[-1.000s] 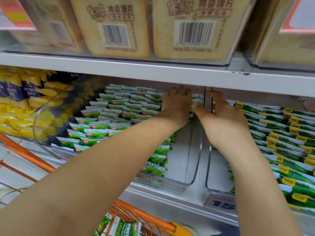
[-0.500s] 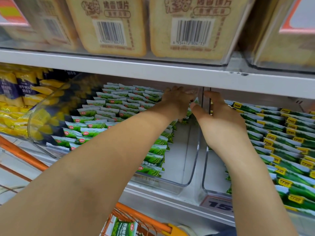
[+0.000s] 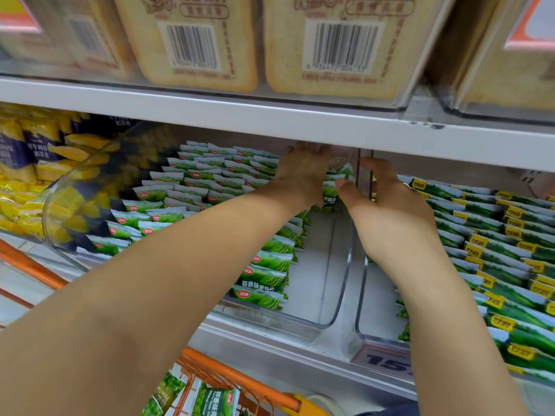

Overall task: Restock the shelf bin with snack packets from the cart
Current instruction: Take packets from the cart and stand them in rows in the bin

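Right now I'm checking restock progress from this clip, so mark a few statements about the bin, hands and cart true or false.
1. Both hands, the left hand and the right hand, reach to the back of the clear shelf bin. True.
2. The bin is full across its width. False: its right side is bare.
3. The packets in the bin are green. True.
4. The orange cart holds no packets. False: green packets lie in it.
5. The upper shelf carries yellow bags. False: it carries beige cracker packs.
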`<state>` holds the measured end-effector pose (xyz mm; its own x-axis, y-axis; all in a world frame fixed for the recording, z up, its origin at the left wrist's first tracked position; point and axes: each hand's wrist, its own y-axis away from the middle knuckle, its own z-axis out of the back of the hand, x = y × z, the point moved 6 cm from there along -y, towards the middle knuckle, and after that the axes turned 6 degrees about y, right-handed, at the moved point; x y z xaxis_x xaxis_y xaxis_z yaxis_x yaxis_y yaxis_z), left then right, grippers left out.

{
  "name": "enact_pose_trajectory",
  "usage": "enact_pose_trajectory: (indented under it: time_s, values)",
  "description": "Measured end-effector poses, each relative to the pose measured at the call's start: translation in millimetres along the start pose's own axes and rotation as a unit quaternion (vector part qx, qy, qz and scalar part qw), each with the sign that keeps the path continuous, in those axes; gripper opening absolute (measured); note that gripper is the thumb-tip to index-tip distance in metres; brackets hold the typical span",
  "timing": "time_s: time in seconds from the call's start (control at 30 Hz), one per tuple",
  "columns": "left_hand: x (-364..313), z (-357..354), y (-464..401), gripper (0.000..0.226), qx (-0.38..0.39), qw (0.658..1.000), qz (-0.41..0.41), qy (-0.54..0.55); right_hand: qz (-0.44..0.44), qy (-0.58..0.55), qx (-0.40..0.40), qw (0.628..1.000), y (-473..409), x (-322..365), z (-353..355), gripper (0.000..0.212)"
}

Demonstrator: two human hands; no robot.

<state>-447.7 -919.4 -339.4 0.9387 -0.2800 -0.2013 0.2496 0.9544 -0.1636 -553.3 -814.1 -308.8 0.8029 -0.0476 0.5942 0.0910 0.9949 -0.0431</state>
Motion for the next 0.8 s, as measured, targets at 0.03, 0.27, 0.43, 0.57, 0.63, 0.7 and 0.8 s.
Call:
enact_pose_trajectory:
  time_s: [0.03, 0.27, 0.43, 0.57, 0.63, 0.7, 0.8]
  values:
    - [5, -1, -1, 0.06, -0.013, 1.0, 0.009, 0.013, 0.0, 0.0, 0.0, 1.0, 0, 0, 0, 0.046]
    - [11, 2, 2, 0.041, -0.066, 0.996, -0.018, 0.057, -0.004, 0.003, -0.002, 1.0, 0, 0, -1, 0.046]
    - [3, -13, 4, 0.052, 0.005, 0.998, -0.05, -0.038, -0.008, -0.003, -0.001, 1.0, -1, -1, -2, 0.047]
    - [3, -16, 1, 0.049, 0.022, 0.996, -0.042, -0.082, -0.007, -0.007, 0.0, 1.0, -2, -2, -2, 0.049]
    - [2, -17, 3, 0.051, 0.024, 0.997, -0.026, -0.062, -0.005, -0.006, -0.002, 1.0, -1, -2, -2, 0.05]
    - [3, -15, 8, 0.052, 0.006, 0.999, -0.011, -0.033, -0.005, -0.008, -0.002, 1.0, -1, -2, -2, 0.05]
    - [2, -2, 20, 0.047, -0.067, 0.997, -0.039, -0.012, -0.007, -0.002, -0.004, 1.0, -3, -3, -2, 0.049]
